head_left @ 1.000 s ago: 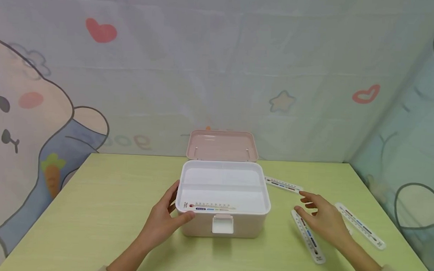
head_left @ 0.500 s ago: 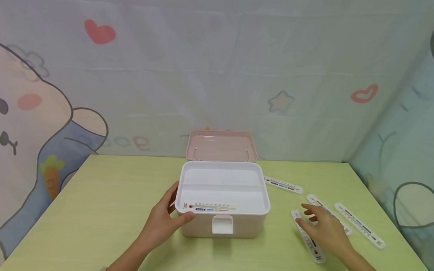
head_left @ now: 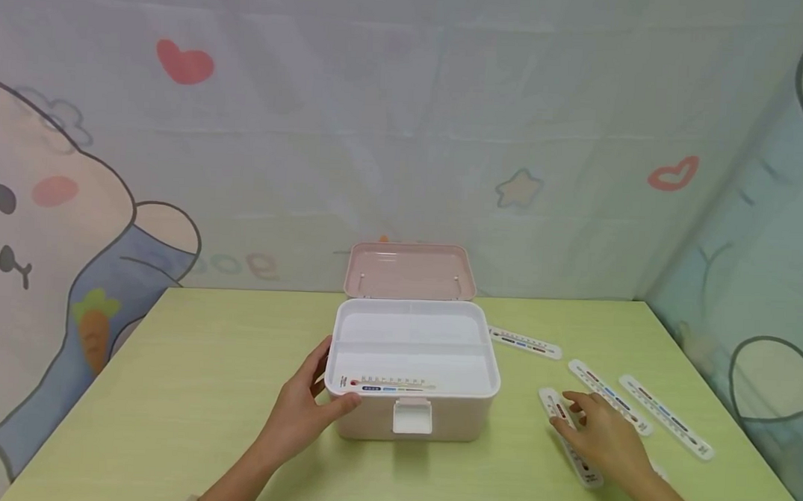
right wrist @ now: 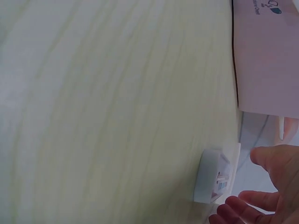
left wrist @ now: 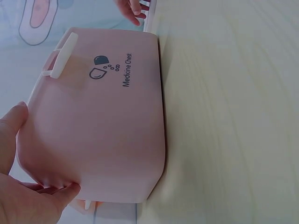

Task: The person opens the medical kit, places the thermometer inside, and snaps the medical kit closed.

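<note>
Our L hand [head_left: 300, 407] grips the med. chest [head_left: 367, 421] at its near-left corner, prob. to steady it. Chest sits mid-bench [head_left: 222, 355], lid [head_left: 410, 273] tipped back on the far side, likely so the tray [head_left: 378, 324] is accessible; one thermometer [head_left: 389, 385] lies along the tray's near edge. R hand [head_left: 602, 439] is over the near thermometer [head_left: 591, 479], right of the chest, fingers relaxed, not clenched; contact we can't tell. Other thermometers [head_left: 666, 417] lie farther off, prob. there for easy R-hand reach.

L wrist cam adds "Medicine Chest" lettering [left wrist: 127, 70] w/ fingers bent on the side; R wrist cam shows thumb apart from fingers. Only the head view shows tray contents.
</note>
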Demonstrator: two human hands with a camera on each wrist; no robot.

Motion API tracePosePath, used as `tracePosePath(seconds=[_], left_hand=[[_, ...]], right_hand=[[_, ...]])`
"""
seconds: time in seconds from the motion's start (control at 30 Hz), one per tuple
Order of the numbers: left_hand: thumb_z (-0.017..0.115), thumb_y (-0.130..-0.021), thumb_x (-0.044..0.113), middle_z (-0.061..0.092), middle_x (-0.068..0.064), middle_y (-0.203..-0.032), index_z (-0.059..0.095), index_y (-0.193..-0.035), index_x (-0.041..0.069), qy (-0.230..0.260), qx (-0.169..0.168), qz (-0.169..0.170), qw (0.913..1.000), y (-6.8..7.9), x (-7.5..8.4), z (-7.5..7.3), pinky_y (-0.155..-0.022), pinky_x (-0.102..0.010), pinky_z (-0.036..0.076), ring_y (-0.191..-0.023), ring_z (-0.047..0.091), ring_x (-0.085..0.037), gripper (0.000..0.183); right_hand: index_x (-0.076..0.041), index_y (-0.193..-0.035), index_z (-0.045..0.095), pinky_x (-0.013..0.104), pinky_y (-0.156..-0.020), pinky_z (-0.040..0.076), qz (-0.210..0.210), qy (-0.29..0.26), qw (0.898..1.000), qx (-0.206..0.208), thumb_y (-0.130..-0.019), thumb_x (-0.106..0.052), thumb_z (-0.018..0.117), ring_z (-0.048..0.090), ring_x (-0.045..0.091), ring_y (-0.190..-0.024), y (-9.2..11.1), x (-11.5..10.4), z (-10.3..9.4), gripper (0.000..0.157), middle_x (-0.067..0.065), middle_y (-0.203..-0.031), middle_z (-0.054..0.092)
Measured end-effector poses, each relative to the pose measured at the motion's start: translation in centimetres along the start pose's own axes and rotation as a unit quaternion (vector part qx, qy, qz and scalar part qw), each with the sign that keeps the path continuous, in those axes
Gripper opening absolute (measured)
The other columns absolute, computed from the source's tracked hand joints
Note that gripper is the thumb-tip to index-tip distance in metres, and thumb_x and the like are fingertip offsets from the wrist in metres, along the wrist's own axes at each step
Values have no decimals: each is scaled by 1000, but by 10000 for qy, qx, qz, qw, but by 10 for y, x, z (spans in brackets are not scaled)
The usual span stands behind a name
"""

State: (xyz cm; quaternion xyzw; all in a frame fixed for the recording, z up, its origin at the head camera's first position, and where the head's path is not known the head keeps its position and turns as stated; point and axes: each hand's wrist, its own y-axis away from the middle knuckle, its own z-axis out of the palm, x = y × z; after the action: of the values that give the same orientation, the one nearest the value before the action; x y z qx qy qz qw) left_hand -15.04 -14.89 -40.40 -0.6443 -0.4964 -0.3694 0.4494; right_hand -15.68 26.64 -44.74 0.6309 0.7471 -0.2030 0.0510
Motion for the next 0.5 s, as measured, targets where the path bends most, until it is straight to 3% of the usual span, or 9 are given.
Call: tracePosePath(seconds=[0.27, 0.5], left_hand=[[78, -74, 16, 45, -7, -138, 27, -145, 13, 17, -4, -14, 10000, 0, -1, 0, -103, -33, 41, -128, 42, -20, 88], [78, -74, 17, 44, -7, -138, 26, -145, 12, 27, -6, -13, 10000, 1, 1, 0, -103, -33, 41, -128, 42, -20, 88]], right_hand=[[1, -111, 62, 24, -51, 40, 90, 162, 9996, -229, -78, -32, 71, 46, 9, -64, 3, 3, 4, 47, 0, -80, 57], [3, -113, 60, 25, -50, 42, 141, 204, 9984, -509, -78, -36, 70, 50, 12, -66, 5, 2, 4, 53, 3, -81, 54]])
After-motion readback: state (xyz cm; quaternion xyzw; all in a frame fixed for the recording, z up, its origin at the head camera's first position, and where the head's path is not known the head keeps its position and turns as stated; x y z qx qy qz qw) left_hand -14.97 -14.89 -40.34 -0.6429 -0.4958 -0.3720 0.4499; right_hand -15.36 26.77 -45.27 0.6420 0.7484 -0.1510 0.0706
